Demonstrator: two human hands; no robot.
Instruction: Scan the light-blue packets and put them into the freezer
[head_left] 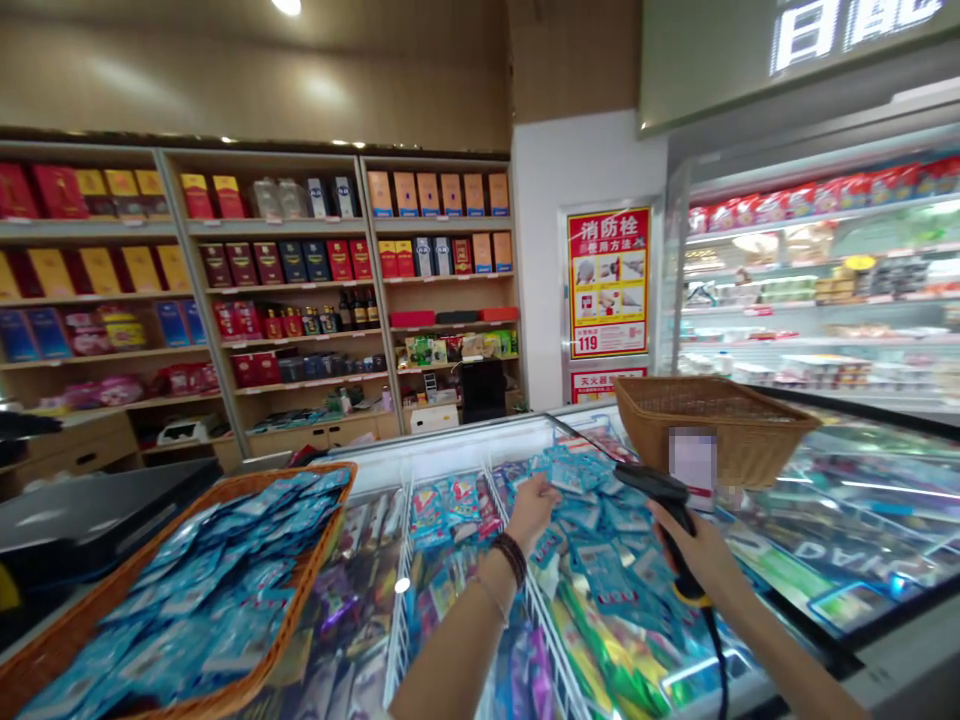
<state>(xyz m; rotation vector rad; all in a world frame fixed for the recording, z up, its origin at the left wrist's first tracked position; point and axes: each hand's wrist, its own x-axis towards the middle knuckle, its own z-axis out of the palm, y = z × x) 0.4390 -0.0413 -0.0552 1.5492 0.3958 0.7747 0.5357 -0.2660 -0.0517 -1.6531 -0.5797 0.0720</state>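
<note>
My left hand (pixel 534 508), with a dark beaded bracelet at the wrist, is over the left edge of a heap of blue packets (pixel 600 530). Its fingers are curled closed; whatever they may hold is hidden. A black barcode scanner (pixel 679 520) is gripped in my right hand (pixel 694 550), above the right side of the heap. The scanner's nose points left, toward the packets, and its cable hangs down from the handle. The blue packets lie loosely over the chest freezer (pixel 450 455), whose wire-divided sections show colourful wrapped goods.
At the left stands an orange wicker basket (pixel 341 500) full of blue packets, beside a black device (pixel 97 510). A brown wicker basket (pixel 720 415) rests on the freezer behind the scanner. Shelves (pixel 285 230) of boxes line the wall; a lit display fridge (pixel 817 270) is at right.
</note>
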